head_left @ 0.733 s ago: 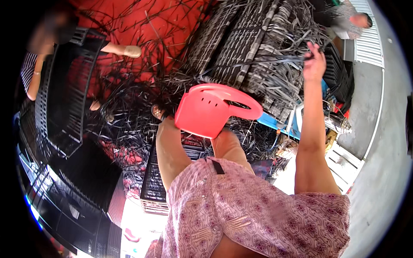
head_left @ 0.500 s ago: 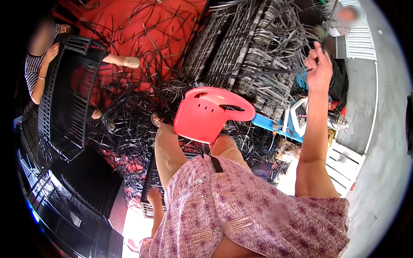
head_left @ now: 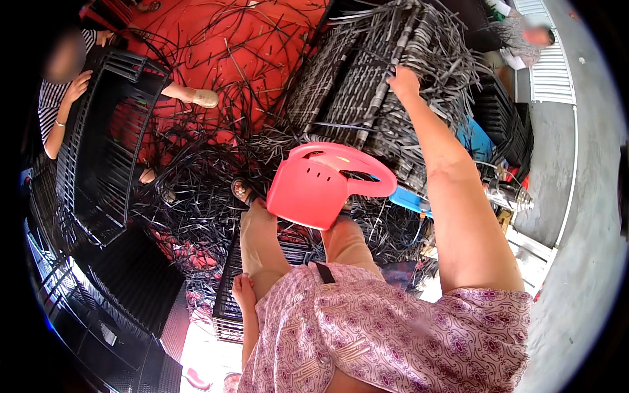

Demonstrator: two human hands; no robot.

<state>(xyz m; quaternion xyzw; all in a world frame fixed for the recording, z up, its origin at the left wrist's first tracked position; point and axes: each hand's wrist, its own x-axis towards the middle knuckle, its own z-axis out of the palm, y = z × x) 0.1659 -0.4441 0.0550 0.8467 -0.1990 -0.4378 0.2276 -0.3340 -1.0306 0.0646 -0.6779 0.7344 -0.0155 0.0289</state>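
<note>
My right hand point(head_left: 404, 84) reaches forward over a woven panel of black and grey strips point(head_left: 373, 78). Its fingers are pinched at the panel's surface; what they grip is too small to make out. Loose strip ends point(head_left: 452, 59) fan out along the panel's right side. Beside my left thigh, my left hand point(head_left: 244, 291) hangs low with curled fingers, and their contents are hidden. A red plastic chair back point(head_left: 311, 190) with a looped cut-out rises in front of my knees, between me and the panel.
Cut black strips point(head_left: 190, 190) litter the floor and a red sheet point(head_left: 216, 39). At left a co-worker point(head_left: 56, 111) holds a black slatted frame point(head_left: 98, 157). Black crates point(head_left: 229, 321) stand near my left leg. Blue and metal items lie under my right arm; another person point(head_left: 524, 42) is at far right.
My right hand has swung left and down from the raised position, where a dark strip stretched from it, onto the panel. My left hand has come closer to my thigh.
</note>
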